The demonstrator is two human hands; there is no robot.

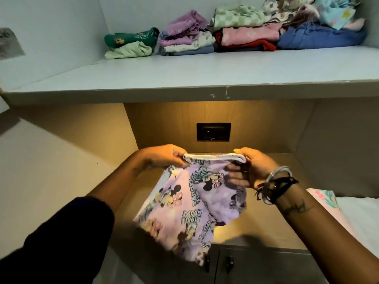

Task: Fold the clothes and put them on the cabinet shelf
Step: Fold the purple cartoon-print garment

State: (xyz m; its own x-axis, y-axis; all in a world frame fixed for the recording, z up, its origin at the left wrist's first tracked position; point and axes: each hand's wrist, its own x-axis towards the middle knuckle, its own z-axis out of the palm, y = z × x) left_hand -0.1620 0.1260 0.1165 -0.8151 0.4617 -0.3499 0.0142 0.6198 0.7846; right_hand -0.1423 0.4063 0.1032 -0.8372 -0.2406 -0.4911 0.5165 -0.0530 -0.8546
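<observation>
A lilac garment (184,203) printed with cartoon mice hangs in front of me over a lit counter. My left hand (164,155) pinches the left end of its white waistband, and my right hand (249,168) grips the right end. The cloth droops down and toward me below both hands. Above, the pale cabinet shelf (184,78) carries folded clothes along its back: a green-and-mint stack (131,44), a purple stack (184,33), a pink-and-red stack (248,37) and a blue pile (320,36).
A black wall socket (213,131) sits in the lit niche behind the garment. Two cabinet doors with dark handles (228,263) lie below the counter edge. A pink printed cloth (326,199) rests on a white surface at the right.
</observation>
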